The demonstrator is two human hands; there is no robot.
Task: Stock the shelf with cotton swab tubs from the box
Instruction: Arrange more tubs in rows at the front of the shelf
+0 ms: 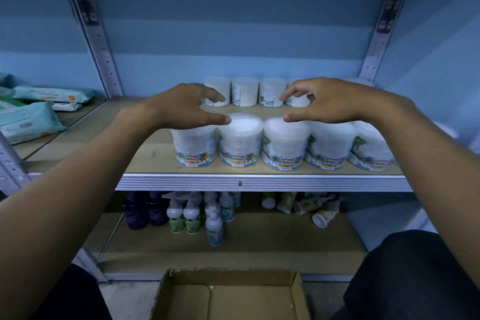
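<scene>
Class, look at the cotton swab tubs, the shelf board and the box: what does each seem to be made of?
Cotton swab tubs: clear, slightly glossy plastic, probably; white swabs show through.
Shelf board: matt, tan wood or laminate, with a ribbed metal-looking front edge.
Box: plain brown cardboard with a torn flap edge.
</scene>
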